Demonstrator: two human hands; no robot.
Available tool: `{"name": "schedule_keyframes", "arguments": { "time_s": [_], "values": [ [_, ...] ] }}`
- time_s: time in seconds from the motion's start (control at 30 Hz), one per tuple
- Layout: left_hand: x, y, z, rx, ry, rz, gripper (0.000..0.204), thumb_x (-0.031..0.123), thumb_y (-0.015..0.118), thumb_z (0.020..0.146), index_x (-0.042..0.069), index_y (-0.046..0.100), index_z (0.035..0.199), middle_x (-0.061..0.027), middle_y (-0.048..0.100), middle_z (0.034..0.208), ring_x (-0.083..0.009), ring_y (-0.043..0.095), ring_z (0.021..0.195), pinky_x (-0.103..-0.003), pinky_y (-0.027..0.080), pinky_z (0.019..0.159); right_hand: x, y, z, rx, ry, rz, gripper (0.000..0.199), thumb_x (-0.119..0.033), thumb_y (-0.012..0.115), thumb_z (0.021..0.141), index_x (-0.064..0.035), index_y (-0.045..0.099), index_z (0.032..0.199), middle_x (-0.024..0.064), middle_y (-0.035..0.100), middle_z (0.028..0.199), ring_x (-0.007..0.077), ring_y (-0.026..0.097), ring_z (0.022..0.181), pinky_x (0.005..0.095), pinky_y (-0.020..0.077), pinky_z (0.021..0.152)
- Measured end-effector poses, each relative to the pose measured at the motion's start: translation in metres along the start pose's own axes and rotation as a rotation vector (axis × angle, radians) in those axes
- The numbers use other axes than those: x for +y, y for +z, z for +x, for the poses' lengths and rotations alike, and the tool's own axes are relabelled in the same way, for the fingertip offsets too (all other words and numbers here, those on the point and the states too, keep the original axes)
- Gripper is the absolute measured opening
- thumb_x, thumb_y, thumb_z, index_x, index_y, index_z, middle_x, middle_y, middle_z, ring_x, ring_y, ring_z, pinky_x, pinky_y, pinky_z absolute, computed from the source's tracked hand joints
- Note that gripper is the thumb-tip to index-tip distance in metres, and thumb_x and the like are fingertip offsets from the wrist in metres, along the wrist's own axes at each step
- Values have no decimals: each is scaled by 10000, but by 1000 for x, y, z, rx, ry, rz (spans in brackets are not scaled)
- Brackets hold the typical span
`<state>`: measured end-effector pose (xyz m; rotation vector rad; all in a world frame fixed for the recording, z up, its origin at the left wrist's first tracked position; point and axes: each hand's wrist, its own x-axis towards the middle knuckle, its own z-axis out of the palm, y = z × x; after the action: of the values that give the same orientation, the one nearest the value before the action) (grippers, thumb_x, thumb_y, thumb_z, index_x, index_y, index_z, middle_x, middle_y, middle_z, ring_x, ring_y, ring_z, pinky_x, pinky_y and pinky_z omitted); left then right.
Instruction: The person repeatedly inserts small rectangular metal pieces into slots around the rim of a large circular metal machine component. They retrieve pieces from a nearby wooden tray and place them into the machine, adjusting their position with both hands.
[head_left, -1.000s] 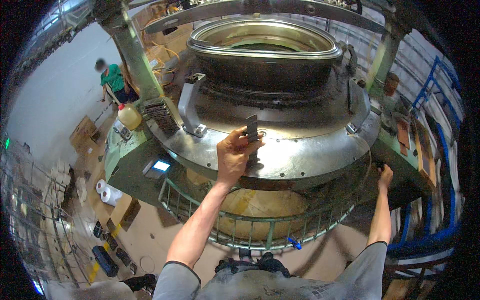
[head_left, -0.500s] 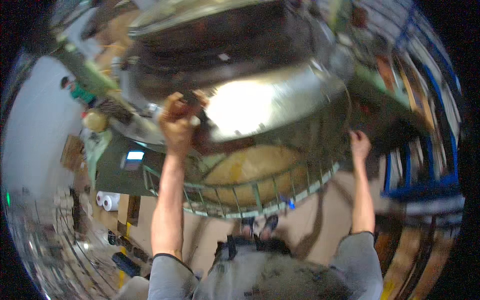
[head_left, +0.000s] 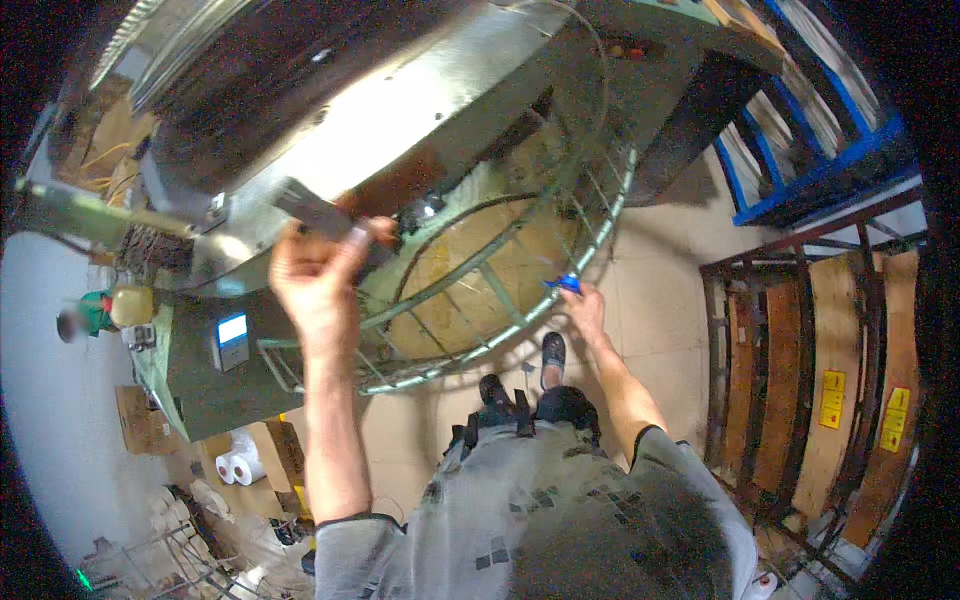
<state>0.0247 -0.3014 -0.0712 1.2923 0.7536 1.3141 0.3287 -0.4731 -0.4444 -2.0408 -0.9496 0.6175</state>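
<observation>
My left hand (head_left: pixel 318 275) is closed around a dark grey, flat, block-like piece (head_left: pixel 312 208), blurred by motion, above the near edge of a shiny metal surface (head_left: pixel 385 105). At the curved green rail (head_left: pixel 488 348) of the machine, my right hand (head_left: pixel 588 308) has its fingers closed on a small blue object (head_left: pixel 566 283). What kind of object this is I cannot make out. A round tan panel (head_left: pixel 450 265) lies below and inside the rail, between my hands.
A small lit screen (head_left: pixel 232 328) sits on the green machine body at left. Beyond stands a person in green (head_left: pixel 92 318). White rolls (head_left: pixel 240 467) lie lower left. Blue racking (head_left: pixel 810 185) and a dark rack with brown boards (head_left: pixel 835 380) stand at right.
My view has turned, and the machine now lies slanted. My right hand has come inward from the far right to the blue object on the rail. My left hand still holds the dark piece.
</observation>
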Motion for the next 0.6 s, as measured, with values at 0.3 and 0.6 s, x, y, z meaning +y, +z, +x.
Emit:
{"name": "schedule_keyframes", "arguments": {
  "time_s": [0.3, 0.6],
  "values": [
    [-43, -28, -63, 43, -137, -73, 606, -191, 617, 868, -13, 485, 1432, -144, 629, 1306, -274, 646, 1185, -396, 629, 908, -176, -56, -94, -383, 117, 715, 171, -187, 665, 959, -37, 678, 1041, 71, 714, 1094, 64, 613, 801, 220, 432, 555],
    [-55, -37, -70, 26, -4, 65, 558, -180, 593, 880, -8, 539, 1408, -152, 657, 1298, -249, 660, 1177, -373, 614, 925, -294, -62, -138, -419, -85, 205, 328, -314, 770, 864, -23, 641, 781, 41, 593, 614, 94, 500, 579, 345, 444, 544]
  ]
}}
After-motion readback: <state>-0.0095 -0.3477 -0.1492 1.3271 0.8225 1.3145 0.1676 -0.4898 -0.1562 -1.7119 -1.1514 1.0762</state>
